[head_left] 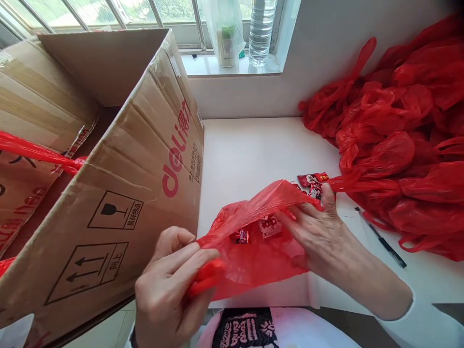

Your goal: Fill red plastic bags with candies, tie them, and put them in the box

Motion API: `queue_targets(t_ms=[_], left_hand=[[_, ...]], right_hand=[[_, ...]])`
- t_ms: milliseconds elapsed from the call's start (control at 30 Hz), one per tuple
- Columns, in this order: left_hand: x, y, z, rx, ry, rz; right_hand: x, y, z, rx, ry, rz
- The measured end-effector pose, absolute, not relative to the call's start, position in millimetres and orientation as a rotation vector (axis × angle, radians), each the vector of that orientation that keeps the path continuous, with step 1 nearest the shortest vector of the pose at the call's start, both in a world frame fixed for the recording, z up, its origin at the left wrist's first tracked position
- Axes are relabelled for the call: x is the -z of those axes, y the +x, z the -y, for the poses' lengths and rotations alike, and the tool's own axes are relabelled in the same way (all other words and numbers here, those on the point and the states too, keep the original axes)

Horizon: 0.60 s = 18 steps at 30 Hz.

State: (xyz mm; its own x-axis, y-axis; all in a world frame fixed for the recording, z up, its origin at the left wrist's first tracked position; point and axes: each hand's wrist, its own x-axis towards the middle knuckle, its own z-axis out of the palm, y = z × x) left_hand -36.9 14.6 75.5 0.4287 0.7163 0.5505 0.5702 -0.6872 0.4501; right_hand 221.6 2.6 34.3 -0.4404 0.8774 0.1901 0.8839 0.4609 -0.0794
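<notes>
My left hand point(172, 285) is closed round the gathered handle and edge of a red plastic bag point(250, 270). The bag hangs open at the table's front edge, tilted toward me. Inside lie small wrapped candies, among them a pink-and-white packet point(270, 226) and a dark red one point(242, 236). At the bag's right side, my right hand point(319, 237) reaches its stretched fingers into the mouth, with the thumb raised apart. Its fingertips are partly hidden by the film. Just behind that thumb, several red candy packets point(313, 180) rest on the white table.
A large open cardboard box point(145, 159) stands at the left, a red bag handle point(39, 152) hanging over its edge. Filled red bags point(391, 145) are heaped at the right. A black pen point(384, 241) lies beside them. A water bottle point(261, 31) stands on the windowsill point(237, 67).
</notes>
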Motion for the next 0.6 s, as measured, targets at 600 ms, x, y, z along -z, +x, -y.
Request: queue_targets(t_ms=[600], left_hand=[[-49.5,-29.9,-10.0,-0.538,2.709,-1.577]], right_hand=[[-67.8,239.2,-6.8,-0.508,-0.979,2.409]])
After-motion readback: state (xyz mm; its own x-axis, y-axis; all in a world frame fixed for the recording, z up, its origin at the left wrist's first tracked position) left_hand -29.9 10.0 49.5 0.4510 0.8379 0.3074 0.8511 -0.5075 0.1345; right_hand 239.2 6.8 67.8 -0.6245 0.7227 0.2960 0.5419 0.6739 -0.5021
